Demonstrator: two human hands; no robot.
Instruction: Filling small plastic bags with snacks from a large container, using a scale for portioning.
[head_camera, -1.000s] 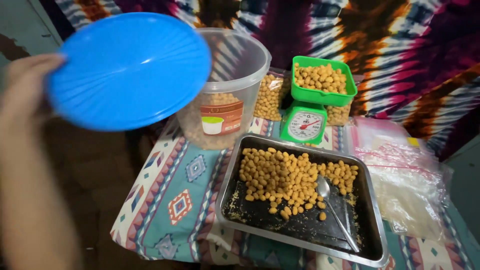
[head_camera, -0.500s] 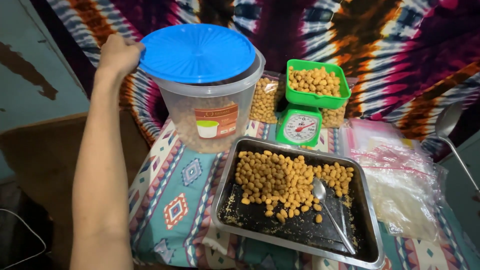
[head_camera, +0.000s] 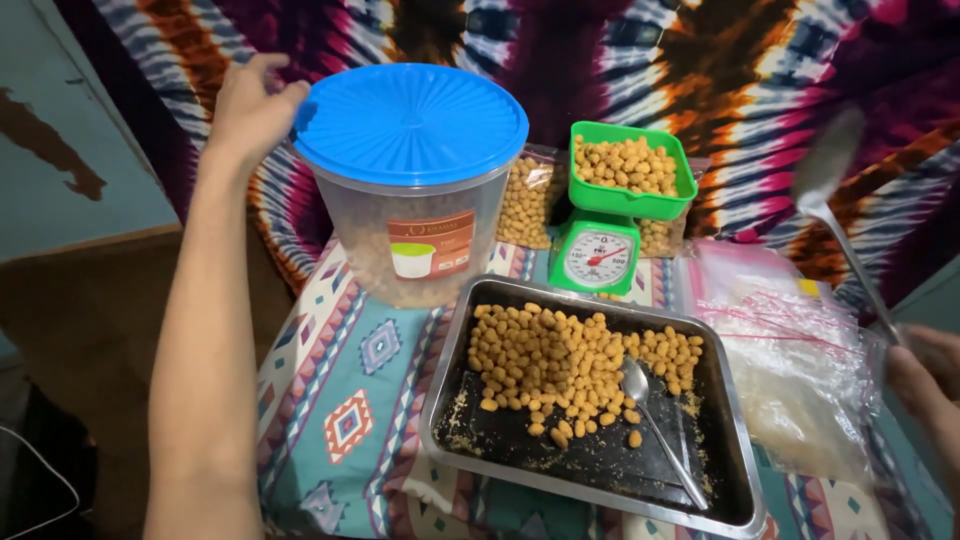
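My left hand (head_camera: 250, 110) rests against the left rim of a round blue lid (head_camera: 412, 122), which lies on a large clear plastic tub (head_camera: 420, 245) partly filled with golden coated nuts. My right hand (head_camera: 925, 385), at the right edge, grips the handle of a metal spoon (head_camera: 830, 175) held up in the air, bowl upward. A metal tray (head_camera: 470, 330) in front holds a heap of the same nuts (head_camera: 560, 360) and a second spoon (head_camera: 655, 420).
A green kitchen scale (head_camera: 598, 255) carries a green tub of nuts (head_camera: 628, 170). Filled clear bags of nuts (head_camera: 527, 200) stand behind it. Empty clear plastic bags (head_camera: 790, 360) lie at the right. A patterned cloth (head_camera: 350, 400) covers the table; a tie-dye cloth hangs behind.
The blue lid went from being held up at the left to lying on the tub. My right hand has come into view with a raised spoon.
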